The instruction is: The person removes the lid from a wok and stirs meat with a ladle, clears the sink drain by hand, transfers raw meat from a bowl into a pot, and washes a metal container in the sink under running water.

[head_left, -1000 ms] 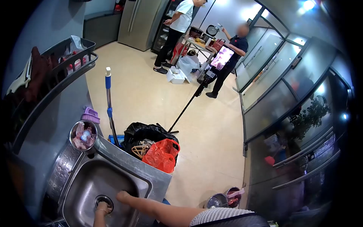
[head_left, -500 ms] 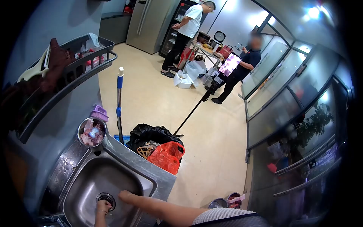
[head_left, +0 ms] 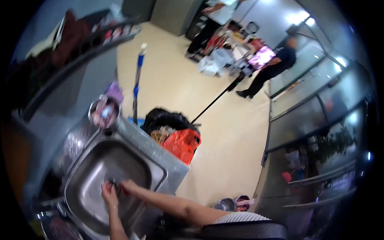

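Note:
Both hands are low inside a stainless steel sink [head_left: 94, 208]. My left hand [head_left: 109, 192] has its fingers curled in at the drain area. Just to its right, my right hand [head_left: 128, 186] is closed, fingertips pointing toward the left hand. A small dark, shiny patch [head_left: 115, 185] shows between the two hands, at the drain. Blur and the fingers hide what they grip, so I cannot tell what it is.
A metal bowl of raw meat [head_left: 104, 113] stands at the sink's far corner, beside a purple brush [head_left: 115, 92]. Past the counter are a black bin bag [head_left: 168, 119], a red plastic bag [head_left: 182, 146] and a blue-handled pole [head_left: 138, 80]. Two people stand farther back.
My right hand has come in beside my left hand at the drain; before, they were apart. The view has shifted and blurred, with the room displaced toward the right.

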### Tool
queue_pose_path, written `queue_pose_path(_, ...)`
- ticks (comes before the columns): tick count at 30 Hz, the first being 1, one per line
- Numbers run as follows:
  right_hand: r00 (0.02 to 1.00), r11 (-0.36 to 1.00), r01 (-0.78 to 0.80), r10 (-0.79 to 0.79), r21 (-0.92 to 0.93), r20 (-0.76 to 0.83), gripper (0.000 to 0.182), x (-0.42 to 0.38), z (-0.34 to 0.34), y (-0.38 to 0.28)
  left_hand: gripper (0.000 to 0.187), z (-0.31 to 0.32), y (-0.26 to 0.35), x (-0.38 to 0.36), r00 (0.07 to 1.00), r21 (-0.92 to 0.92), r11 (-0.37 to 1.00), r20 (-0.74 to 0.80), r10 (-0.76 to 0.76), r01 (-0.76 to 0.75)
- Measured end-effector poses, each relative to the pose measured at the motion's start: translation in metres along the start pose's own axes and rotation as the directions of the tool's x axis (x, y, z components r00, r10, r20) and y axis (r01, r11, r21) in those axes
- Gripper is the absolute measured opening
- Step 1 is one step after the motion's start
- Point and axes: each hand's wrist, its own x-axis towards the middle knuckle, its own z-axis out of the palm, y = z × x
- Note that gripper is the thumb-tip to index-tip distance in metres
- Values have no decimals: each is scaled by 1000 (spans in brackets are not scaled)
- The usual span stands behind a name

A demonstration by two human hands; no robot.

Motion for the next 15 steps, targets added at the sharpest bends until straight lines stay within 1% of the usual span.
queue_pose_path(1, 995, 889, -84, 49, 449, 89, 23, -10, 8, 0, 30, 9, 41, -12, 988, 94, 987, 67, -137, 131)
queue_pose_path(2, 995, 837, -91, 53, 540, 85, 22, -20, 12, 0, 28, 22, 79, -27, 989, 182, 980, 105, -103, 83)
queue_pose_path(3, 996, 825, -56, 4, 562, 93, 21, -33, 6, -4, 24, 36, 88, -40, 1000, 213, 977, 28, 9, -15)
queue_pose_path(4, 995, 787, -57, -9, 614, 103, 16, -45, -2, -10, 23, 39, 107, -46, 990, 427, 893, 57, 126, -138)
queue_pose_path(5, 994, 745, -45, -33, 665, 105, 13, -58, -8, -18, 23, 43, 126, -46, 970, 460, 854, 96, 222, -241)
queue_pose_path(6, 1000, 704, 6, -17, 710, 9, 11, -76, -16, -30, 24, 49, 137, -47, 916, 518, 763, 124, 381, -387)
queue_pose_path(7, 998, 776, 27, 13, 630, -59, 15, -95, -28, -43, 29, 52, 154, -49, 904, 436, 792, 214, 370, -427)
queue_pose_path(8, 998, 850, -40, 58, 526, -19, 16, -116, -50, -63, 36, 53, 168, -51, 883, 351, 822, 316, 348, -450)
queue_pose_path(9, 996, 882, 18, 27, 471, -87, 17, -140, -68, -76, 38, 55, 176, -55, 844, 172, 870, 389, 370, -461)
queue_pose_path(10, 979, 863, 203, -164, 463, -124, 18, -148, -91, -81, 39, 56, 175, -60, 842, 59, 913, 414, 345, -403)
queue_pose_path(11, 972, 868, 234, -192, 438, -138, 20, -152, -122, -93, 33, 51, 168, -65, 839, 48, 922, 433, 328, -385)
queue_pose_path(12, 839, 875, 448, -340, 185, -425, 24, -168, -129, -121, 27, 47, 161, -67, 830, 26, 928, 457, 320, -372)
queue_pose_path(13, 641, 789, 606, -559, -101, -526, 26, -169, -153, -132, 20, 38, 148, -66, 846, 143, 916, 457, 275, -375)
queue_pose_path(14, 399, 648, 709, -694, -277, -600, 24, -173, -156, -151, 13, 28, 132, -61, 858, 254, 890, 457, 234, -378)
queue_pose_path(15, 237, 591, 653, -753, -473, -614, 23, -167, -174, -158, 11, 19, 119, -56, 899, 398, 843, 390, 202, -362)
